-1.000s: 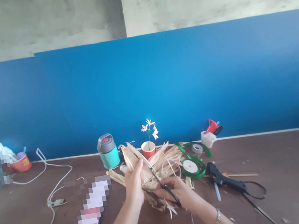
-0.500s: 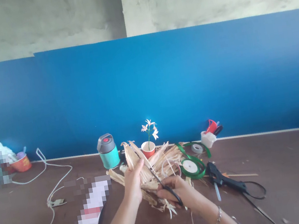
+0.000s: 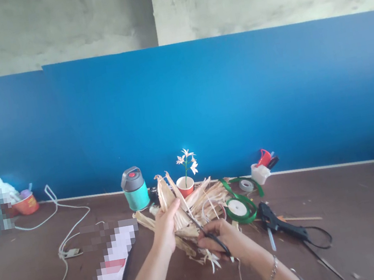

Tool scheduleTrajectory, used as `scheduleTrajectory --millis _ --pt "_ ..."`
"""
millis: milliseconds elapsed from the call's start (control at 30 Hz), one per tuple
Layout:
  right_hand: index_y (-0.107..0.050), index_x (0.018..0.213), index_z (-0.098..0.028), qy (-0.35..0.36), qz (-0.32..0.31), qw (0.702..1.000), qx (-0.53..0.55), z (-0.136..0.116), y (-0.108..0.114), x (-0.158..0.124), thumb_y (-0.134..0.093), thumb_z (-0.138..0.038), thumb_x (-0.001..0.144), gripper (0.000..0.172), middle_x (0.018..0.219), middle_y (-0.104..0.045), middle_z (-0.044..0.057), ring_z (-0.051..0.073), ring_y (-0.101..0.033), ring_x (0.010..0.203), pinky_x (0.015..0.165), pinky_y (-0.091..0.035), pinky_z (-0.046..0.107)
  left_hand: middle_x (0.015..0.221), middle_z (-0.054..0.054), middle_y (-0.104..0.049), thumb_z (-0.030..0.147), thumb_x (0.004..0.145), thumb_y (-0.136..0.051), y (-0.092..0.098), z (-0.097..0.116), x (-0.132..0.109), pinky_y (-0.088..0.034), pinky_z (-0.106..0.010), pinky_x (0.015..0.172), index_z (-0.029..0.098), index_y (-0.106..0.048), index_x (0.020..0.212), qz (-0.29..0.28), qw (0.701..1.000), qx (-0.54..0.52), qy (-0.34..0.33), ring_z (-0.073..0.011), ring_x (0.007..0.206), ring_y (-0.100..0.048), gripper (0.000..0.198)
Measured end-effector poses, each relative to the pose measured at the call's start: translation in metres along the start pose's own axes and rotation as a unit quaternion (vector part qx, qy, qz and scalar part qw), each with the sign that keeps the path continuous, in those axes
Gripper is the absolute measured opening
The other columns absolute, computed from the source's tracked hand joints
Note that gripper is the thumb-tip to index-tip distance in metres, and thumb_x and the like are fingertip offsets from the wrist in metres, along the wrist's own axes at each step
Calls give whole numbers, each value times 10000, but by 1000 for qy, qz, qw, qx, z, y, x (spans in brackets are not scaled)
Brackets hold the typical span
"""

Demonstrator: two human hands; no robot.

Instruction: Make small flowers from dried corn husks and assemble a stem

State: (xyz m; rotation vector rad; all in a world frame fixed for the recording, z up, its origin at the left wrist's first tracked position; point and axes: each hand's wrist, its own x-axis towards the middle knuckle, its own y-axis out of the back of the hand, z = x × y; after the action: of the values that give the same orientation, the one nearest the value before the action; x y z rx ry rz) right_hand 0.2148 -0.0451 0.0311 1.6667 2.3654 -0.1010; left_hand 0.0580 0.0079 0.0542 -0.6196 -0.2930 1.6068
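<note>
My left hand [image 3: 167, 224] is closed around a pale dried corn husk [image 3: 166, 195], thumb on its face, the husk standing upright. A narrow strip of the husk leans away on the right side. My right hand [image 3: 221, 238] grips black-handled scissors [image 3: 214, 239], whose blades point up and left to the husk beside my left thumb. Whether the blades are parted I cannot tell. Beneath both hands lies a heap of loose husks [image 3: 214, 195]. Behind it, a red and white paper cup [image 3: 185, 186] holds a stem of small pale flowers [image 3: 187, 159].
A green ribbon spool [image 3: 239, 208] and black glue gun [image 3: 282, 224] lie to the right. Farther back are a white container of tools [image 3: 260, 173] and a teal flask [image 3: 136, 191]. White cables [image 3: 63, 246] and a blurred-out flat object [image 3: 116, 257] lie left.
The husk in my left hand has tilted slightly, and its right strip has shifted away from the rest. My right hand with the scissors has moved very little.
</note>
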Motion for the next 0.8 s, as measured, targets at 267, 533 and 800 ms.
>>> scheduleTrajectory --millis 267,533,800 --pt "-651 762 -145 15 -11 999 -48 5 6 -2 -694 -533 670 401 437 -498 -56 47 -357 329 314 -246 171 794 -114 -753 200 579 -799 1 4 0 -566 -327 655 106 -699 966 -13 999 23 21 -269 723 -715 411" --pt "-663 776 -143 10 -7 997 -74 3 8 -3 -698 -499 672 372 428 -498 -53 48 -346 322 312 -261 170 757 -108 -752 203 559 -808 1 6 1 -565 -326 673 108 -722 895 -20 999 41 26 -274 746 -712 359" --pt "-668 761 -149 4 -3 997 -80 1 11 -5 -711 -456 661 325 412 -493 -56 46 -338 312 295 -261 158 775 -105 -754 180 589 -788 2 6 2 -556 -296 656 111 -720 895 -23 997 67 35 -252 746 -713 321"
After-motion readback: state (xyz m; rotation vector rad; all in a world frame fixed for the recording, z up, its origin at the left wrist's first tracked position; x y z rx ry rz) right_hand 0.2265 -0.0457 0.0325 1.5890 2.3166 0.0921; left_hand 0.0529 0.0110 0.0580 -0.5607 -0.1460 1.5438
